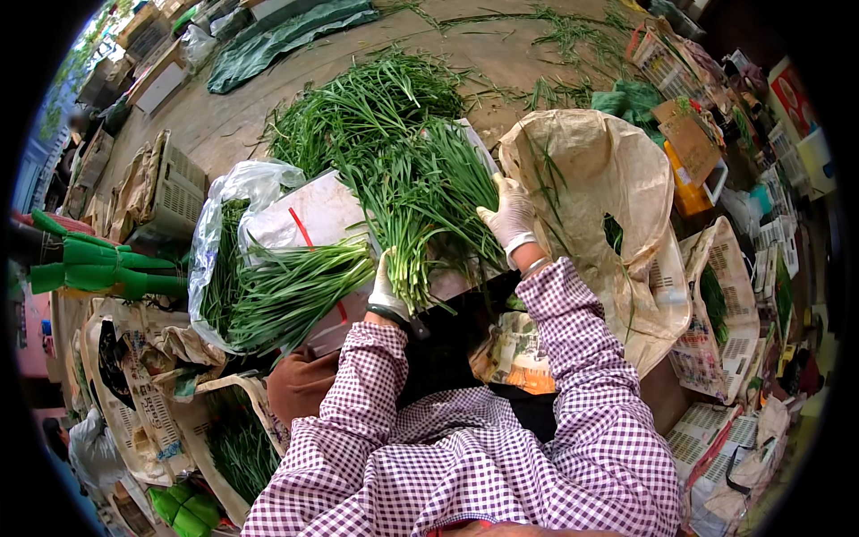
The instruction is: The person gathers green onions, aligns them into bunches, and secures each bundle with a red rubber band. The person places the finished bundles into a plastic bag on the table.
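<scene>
Before me lies a large heap of long green leafy stalks (369, 111), which look like Chinese chives. My left hand (388, 285), in a pale glove, is closed round the pale stem ends of a bunch of chives (411, 258). My right hand (510, 213), also gloved, rests at the heap's right side against more leaves; its fingertips are partly hidden, so its grip is unclear. A trimmed-looking bundle (309, 285) lies left of my left hand on a white board (325, 205), beside red strips. The dark end of some object shows just under my left wrist.
A clear plastic bag (258, 178) with greens stands at the left. An open beige woven sack (584, 154) is at the right. Plastic crates (178, 181) and a lined crate with greens (731, 295) stand around. Green wrapped bundles (107, 265) are at far left; loose leaves litter the floor (490, 40).
</scene>
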`<move>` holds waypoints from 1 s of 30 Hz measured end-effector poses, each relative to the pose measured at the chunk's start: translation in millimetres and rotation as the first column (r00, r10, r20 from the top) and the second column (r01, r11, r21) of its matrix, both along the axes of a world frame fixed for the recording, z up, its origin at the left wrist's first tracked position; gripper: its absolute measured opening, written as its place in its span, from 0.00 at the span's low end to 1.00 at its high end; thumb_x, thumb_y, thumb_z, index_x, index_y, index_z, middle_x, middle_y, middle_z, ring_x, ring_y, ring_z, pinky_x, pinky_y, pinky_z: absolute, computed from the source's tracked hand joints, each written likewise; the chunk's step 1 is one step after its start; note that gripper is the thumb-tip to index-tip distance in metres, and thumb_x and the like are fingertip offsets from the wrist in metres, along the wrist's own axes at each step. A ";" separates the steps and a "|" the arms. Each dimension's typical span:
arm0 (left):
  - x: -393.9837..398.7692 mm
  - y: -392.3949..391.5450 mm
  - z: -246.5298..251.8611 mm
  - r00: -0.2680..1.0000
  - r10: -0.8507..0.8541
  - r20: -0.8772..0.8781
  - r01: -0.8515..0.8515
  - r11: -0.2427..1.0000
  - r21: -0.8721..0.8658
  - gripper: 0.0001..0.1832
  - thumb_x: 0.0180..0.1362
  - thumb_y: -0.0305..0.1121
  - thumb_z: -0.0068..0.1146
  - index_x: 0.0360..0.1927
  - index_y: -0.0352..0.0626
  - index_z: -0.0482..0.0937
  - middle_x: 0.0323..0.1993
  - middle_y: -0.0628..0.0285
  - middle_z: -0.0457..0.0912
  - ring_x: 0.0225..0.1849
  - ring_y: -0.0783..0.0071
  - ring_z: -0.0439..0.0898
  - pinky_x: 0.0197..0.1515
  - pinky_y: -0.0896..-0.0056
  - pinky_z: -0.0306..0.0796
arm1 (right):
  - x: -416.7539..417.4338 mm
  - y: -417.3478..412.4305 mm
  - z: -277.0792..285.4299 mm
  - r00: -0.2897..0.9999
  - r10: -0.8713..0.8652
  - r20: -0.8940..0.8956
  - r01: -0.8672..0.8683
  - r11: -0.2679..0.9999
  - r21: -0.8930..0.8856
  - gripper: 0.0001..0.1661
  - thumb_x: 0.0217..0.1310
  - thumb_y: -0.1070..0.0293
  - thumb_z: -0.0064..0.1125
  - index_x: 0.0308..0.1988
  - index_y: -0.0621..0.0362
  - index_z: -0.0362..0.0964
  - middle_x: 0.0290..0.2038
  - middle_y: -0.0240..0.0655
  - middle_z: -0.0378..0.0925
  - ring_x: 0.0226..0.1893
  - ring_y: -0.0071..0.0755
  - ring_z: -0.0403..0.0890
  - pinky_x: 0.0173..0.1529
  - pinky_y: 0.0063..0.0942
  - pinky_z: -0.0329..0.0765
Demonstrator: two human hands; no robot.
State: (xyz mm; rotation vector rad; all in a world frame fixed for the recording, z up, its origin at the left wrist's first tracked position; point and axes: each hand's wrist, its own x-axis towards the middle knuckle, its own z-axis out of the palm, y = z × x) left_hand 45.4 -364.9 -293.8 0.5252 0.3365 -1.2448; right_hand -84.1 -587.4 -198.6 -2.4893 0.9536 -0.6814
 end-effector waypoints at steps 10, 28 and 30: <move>-44.0 12.8 43.3 0.989 -0.136 -0.065 0.134 0.991 -0.031 0.25 0.53 0.55 0.61 0.45 0.47 0.79 0.35 0.62 0.83 0.34 0.63 0.81 0.36 0.59 0.79 | 12.1 -27.9 -122.4 0.985 0.170 0.005 -0.142 0.808 0.572 0.25 0.59 0.65 0.53 0.56 0.60 0.69 0.53 0.50 0.75 0.54 0.48 0.75 0.58 0.33 0.70; -89.0 50.4 54.5 0.530 -0.426 0.733 0.428 0.881 0.203 0.29 0.52 0.27 0.65 0.57 0.39 0.68 0.46 0.67 0.77 0.46 0.77 0.75 0.51 0.71 0.70 | -34.9 111.5 2.1 0.896 -0.304 0.324 -0.411 -0.291 0.864 0.14 0.57 0.64 0.65 0.41 0.60 0.77 0.36 0.33 0.82 0.32 0.29 0.82 0.38 0.29 0.81; -91.1 50.6 72.1 0.484 -0.437 0.758 0.427 0.874 0.231 0.36 0.50 0.28 0.66 0.63 0.43 0.62 0.48 0.67 0.76 0.46 0.77 0.75 0.52 0.73 0.70 | -37.5 115.3 11.5 0.878 -0.290 0.380 -0.452 -0.241 0.859 0.11 0.57 0.70 0.64 0.40 0.61 0.77 0.35 0.33 0.81 0.32 0.26 0.81 0.38 0.26 0.80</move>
